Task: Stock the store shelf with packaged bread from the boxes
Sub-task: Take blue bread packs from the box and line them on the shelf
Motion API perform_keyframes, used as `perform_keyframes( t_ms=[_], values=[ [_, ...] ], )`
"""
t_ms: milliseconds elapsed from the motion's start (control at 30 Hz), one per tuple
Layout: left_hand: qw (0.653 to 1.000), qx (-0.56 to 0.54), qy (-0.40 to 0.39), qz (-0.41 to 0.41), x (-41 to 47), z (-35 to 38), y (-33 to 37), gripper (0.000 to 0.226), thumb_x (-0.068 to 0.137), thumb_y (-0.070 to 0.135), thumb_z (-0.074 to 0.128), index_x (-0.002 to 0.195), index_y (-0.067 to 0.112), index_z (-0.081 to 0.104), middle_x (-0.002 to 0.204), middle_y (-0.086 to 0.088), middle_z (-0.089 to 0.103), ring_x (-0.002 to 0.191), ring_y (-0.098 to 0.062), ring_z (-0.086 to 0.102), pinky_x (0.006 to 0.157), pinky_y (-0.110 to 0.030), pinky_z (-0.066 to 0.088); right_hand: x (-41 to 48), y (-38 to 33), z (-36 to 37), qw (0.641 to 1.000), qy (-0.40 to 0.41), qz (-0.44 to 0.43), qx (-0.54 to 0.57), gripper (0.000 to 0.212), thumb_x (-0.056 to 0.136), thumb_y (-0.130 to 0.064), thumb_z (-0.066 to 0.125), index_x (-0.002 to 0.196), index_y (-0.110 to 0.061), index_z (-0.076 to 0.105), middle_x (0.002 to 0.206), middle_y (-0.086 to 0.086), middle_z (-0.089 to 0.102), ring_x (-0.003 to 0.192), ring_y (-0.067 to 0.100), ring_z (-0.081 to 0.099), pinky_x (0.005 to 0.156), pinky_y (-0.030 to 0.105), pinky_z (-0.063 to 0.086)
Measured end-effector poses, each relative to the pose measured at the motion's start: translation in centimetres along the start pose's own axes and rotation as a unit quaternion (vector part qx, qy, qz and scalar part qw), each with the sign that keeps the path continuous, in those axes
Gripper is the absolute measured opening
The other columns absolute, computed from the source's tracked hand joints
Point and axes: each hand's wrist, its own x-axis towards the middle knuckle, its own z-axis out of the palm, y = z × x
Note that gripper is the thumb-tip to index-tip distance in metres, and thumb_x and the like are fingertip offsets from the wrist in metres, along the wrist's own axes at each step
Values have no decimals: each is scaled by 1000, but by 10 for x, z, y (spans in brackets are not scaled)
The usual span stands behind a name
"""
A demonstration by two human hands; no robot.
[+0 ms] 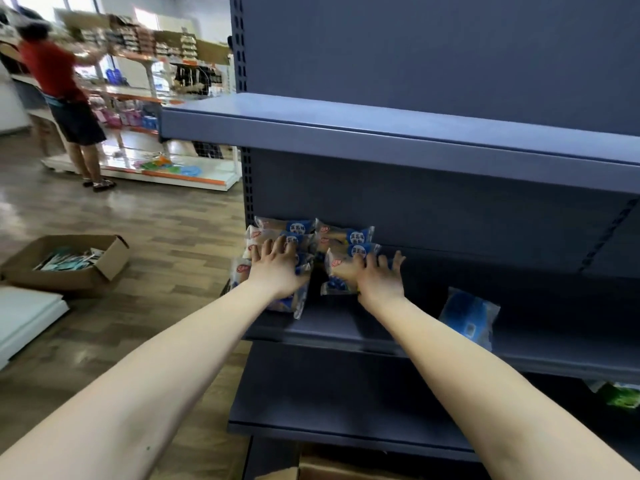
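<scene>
Two stacks of packaged bread in clear wrappers with blue labels stand at the left end of the middle shelf (346, 332) of a dark blue-grey rack. My left hand (277, 268) lies flat with spread fingers on the front of the left stack (273, 232). My right hand (379, 277) presses with straight fingers on the front of the right stack (349, 237). A single blue bread packet (471, 315) leans alone further right on the same shelf.
The shelf above (381, 136) juts out over my hands. An open cardboard box (65, 263) with packets sits on the wooden floor at left. Another box (332, 471) shows under the rack. A green packet (621, 396) lies lower right. A person in red stands at far-left shelves.
</scene>
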Motion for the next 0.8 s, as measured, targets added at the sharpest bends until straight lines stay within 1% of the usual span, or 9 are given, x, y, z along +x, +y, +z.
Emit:
perform_keyframes(
  t_ms=[100,167,233,300,400,467,600,667,800],
  values=[
    [1000,23,2,-10,0,13,-14,75,91,62,34,152,24,11,161,-4,1,146,-35,-2,117,-53,1,13,-10,11,1000,-3,-8,20,72,90,-14,56,150,-11,15,151,17,22,139,40,19,113,64,5],
    [1000,27,6,-13,-1,21,-19,75,91,64,34,152,26,12,161,-3,1,146,-35,-2,117,-54,0,19,-16,16,999,-4,-3,38,74,90,-15,57,150,-12,14,150,16,24,140,38,19,113,63,6],
    [1000,16,1,-17,0,28,-22,75,89,63,38,151,26,15,161,-3,3,146,-35,-1,116,-55,0,24,-22,19,998,-6,1,60,75,88,-10,59,149,-13,14,151,14,21,141,37,16,113,63,4],
    [1000,15,5,-15,0,35,-25,77,87,63,40,150,26,17,161,-3,5,146,-35,1,116,-56,-1,28,-27,22,997,-13,1,74,76,88,-3,54,150,-15,11,156,11,12,144,36,8,113,62,2],
    [999,27,16,-5,2,40,-26,80,84,64,44,150,27,18,161,-3,5,146,-34,2,116,-57,-2,32,-32,26,997,-35,10,73,76,92,1,42,152,-18,-1,160,4,-5,146,34,-8,112,63,-2],
    [999,32,10,-4,3,42,-27,83,84,64,46,151,27,15,161,-3,2,146,-35,0,115,-57,-3,33,-35,33,996,-38,17,76,77,94,-4,39,152,-19,-10,160,4,-13,145,35,-14,111,64,-4],
    [1000,22,2,-6,7,42,-28,84,82,64,48,151,28,14,161,-2,1,146,-35,-1,115,-57,-4,36,-36,40,990,-54,21,126,90,93,-30,50,148,-24,-22,156,5,-27,143,34,-23,112,62,-6],
    [1000,21,4,-5,8,43,-28,84,82,64,49,151,29,15,161,-2,2,146,-35,0,115,-57,-3,38,-34,38,985,-74,14,154,95,91,-34,53,148,-27,-23,154,4,-31,142,33,-25,113,60,-9],
    [1000,24,2,-4,8,44,-27,84,83,64,46,151,29,13,161,-2,1,145,-36,-1,115,-58,-3,42,-28,36,979,-91,2,184,96,88,-37,55,148,-30,-20,153,1,-33,142,31,-25,114,58,-8]
  ],
)
